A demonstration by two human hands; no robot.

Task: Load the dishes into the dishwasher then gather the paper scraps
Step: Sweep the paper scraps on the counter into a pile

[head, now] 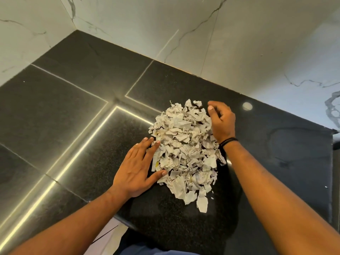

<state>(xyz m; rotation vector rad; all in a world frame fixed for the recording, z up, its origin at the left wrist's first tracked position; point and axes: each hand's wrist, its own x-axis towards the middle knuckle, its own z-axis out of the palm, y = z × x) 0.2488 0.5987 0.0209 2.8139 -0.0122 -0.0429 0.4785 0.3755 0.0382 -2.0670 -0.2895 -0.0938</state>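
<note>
The pile of paper scraps (185,150) sits on the black granite worktop (73,111), towards its right-hand end and just short of the near edge, well clear of the marble-patterned wall (239,43). The left hand (138,168) lies flat, fingers spread and holding nothing, its fingertips and thumb touching the pile's left side; the right hand (221,122), a dark band (228,141) at its wrist, stands on edge against the right side, fingers loosely curled and gripping nothing. To gather well, I judge both palms should press low along the stone and sweep inward together, catching the loose pieces trailing towards the near edge. The scraps are crumpled, torn, printed paper, light and springy; the speckled stone is polished and slippery.
</note>
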